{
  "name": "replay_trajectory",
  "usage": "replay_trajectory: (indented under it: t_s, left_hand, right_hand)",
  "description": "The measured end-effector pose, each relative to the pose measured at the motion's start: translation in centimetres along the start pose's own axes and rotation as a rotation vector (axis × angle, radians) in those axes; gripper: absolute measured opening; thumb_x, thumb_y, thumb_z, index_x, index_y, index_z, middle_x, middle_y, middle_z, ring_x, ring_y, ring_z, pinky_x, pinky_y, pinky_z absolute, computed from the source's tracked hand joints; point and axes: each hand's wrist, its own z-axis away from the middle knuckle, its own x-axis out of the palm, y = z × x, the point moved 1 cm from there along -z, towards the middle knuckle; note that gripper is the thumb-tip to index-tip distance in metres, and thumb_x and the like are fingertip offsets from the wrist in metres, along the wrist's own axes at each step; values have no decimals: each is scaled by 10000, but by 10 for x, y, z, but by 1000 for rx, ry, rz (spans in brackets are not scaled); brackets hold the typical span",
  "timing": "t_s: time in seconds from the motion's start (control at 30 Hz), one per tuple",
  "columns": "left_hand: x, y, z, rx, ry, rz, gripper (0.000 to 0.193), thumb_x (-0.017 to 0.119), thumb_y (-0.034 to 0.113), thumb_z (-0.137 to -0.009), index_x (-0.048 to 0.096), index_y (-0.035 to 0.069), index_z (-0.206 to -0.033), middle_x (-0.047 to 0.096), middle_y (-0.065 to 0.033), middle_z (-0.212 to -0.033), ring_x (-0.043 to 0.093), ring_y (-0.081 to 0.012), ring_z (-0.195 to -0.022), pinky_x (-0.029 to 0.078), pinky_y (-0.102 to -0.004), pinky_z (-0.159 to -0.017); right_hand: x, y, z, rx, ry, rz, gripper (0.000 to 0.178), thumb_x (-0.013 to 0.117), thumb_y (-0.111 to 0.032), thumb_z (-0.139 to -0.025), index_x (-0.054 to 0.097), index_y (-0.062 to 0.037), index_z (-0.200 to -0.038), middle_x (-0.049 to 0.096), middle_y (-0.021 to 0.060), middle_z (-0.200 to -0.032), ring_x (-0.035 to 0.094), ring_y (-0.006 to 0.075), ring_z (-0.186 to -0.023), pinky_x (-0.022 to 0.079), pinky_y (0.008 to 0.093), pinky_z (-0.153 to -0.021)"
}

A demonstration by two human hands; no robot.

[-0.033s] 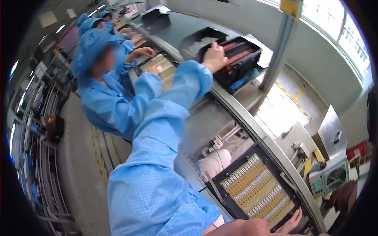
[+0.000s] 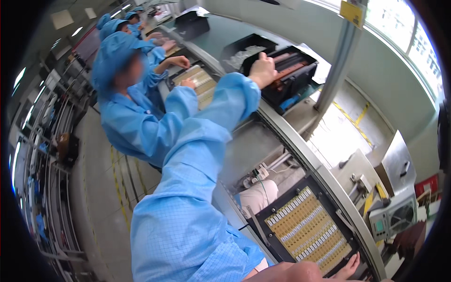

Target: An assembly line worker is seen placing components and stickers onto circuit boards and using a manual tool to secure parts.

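Note:
My left hand [image 2: 264, 70] is stretched far forward to the near left end of a black bin [image 2: 302, 84]. Its fingers are curled at the bin's rim, and whatever lies between them is hidden. Long reddish-brown strips [image 2: 287, 70] lie inside that bin. At the lower right, my right hand [image 2: 349, 268] grips the near right corner of a black-framed fixture [image 2: 277, 245]. The fixture holds a tan panel [image 2: 307, 225] with rows of small pale metallic pieces, and sits tilted across the conveyor line.
A co-worker [image 2: 136, 108] in blue works at a similar panel [image 2: 202, 84] on my left; others sit beyond. Another black bin [image 2: 251, 49] holds clear plastic. A metal rail [image 2: 300, 141] runs along the line, by a grey post [image 2: 336, 61] and a boxy instrument [image 2: 392, 216] on the right.
The whole view has shifted slightly, so things appear a little further right. Both hands keep their places at the bin and the fixture.

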Motion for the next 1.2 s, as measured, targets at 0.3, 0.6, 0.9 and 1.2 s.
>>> replay_trajectory:
  t_s: [0.3,0.6,0.9,1.2]
  left_hand:
    - [-15,14,-16,-1,-83,-128,405,797,246,-767,675,-5,-1062,663,-213,-1130,690,-343,-1011,575,-389,-881]
    - [-31,31,10,152,195,-159,276,751,221,-803,685,16,-975,709,-156,-977,687,-298,-933,541,-389,-858]
    - [-92,198,189,387,-615,1122,235,743,151,-840,697,26,-1033,711,-127,-830,693,-213,-739,549,-331,-688]
    - [-88,251,298,674,-964,1203,305,794,157,-798,601,14,-986,680,-141,-821,680,-284,-746,519,-389,-646]
  right_hand:
    - [-43,86,-65,-226,-3,262,413,599,-272,-1013,567,3,-1320,608,141,-1244,599,231,-1079,479,324,-954]
    - [24,-34,5,-352,129,534,326,710,-225,-942,667,9,-1166,695,143,-1082,667,247,-958,534,329,-862]
    - [81,-125,50,-469,-46,339,475,567,-300,-1031,501,-2,-1395,590,121,-1232,597,203,-1053,481,310,-935]
    - [158,-165,136,-124,-424,-121,344,476,-257,-1077,524,24,-1269,650,79,-1035,647,128,-906,516,265,-788]
